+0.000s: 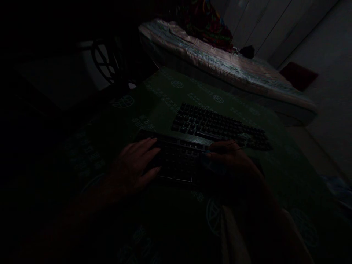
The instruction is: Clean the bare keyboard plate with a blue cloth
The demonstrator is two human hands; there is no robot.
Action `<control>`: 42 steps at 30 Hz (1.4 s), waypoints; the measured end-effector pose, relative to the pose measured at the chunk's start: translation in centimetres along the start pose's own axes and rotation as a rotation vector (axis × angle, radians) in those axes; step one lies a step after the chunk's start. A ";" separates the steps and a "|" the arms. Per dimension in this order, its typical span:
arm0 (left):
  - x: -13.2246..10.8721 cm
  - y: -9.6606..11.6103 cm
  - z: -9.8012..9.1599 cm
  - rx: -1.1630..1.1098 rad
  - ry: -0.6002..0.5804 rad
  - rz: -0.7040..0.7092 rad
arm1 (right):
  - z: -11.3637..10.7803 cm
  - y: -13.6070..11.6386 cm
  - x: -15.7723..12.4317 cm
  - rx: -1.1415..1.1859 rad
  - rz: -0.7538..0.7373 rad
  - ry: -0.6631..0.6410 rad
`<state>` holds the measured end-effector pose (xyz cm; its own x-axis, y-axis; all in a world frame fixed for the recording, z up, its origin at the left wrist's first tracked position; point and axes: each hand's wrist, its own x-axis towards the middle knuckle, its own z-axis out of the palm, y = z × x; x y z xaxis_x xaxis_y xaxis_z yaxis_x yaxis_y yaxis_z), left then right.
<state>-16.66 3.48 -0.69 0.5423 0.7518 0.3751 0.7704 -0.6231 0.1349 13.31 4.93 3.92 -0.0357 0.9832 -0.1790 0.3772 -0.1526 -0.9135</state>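
The scene is very dark. A black keyboard (176, 161) lies on a green printed tabletop, with a lighter strip along its far edge. My left hand (134, 161) rests over the keyboard's left end, fingers stretched and apart. Over its right part, my right hand (233, 157) is closed, thumb and fingers pressed together around a dark bluish thing (214, 167) whose kind I cannot make out. A thin line sticks out near those fingers. Just beyond the keyboard, black keycaps (209, 124) lie in rows in a keyboard's layout.
The green tabletop (154, 91) carries white printed marks. Behind it stands a bed with a patterned mattress (220, 62), a dark red flowered cloth (206, 25) on top. A spoked wheel (104, 60) is at the left. A pale cloth (233, 234) lies near my right forearm.
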 end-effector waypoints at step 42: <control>0.0 -0.4 0.1 -0.061 -0.027 -0.044 | -1.6 0.1 0.3 -0.032 -0.068 -0.111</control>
<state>-16.97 3.78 -0.82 0.5182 0.7836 0.3426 0.7723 -0.6009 0.2063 14.79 5.40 4.39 -0.1632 0.9738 -0.1583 0.4002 -0.0813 -0.9128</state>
